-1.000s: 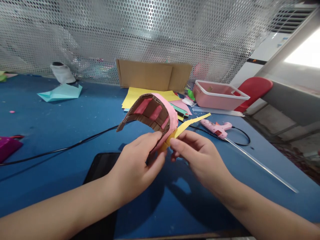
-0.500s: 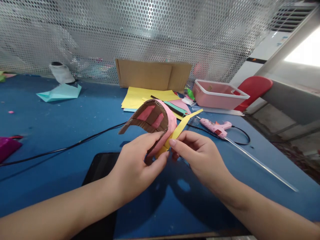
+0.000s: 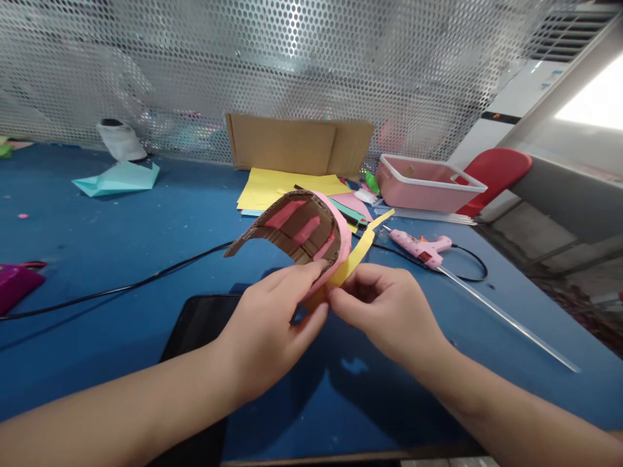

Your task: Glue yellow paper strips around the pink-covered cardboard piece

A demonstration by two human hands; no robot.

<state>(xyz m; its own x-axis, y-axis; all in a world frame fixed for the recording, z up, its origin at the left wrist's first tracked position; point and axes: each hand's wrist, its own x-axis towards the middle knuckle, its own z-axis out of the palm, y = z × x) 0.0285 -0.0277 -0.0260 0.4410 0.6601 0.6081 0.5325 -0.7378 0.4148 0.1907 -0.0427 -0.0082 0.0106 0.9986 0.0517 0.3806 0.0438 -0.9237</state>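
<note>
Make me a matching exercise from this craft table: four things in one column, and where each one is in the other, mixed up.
Things:
1. curved cardboard piece
2. paper strip
3. glue gun
4. phone

Places:
A. lying on the table, to the right of both hands
B. pinched by the right hand
C. flat on the table, partly covered by the left arm
D. held up off the table by the left hand

Pairs: 1-D, 2-B, 3-A, 4-C.
</note>
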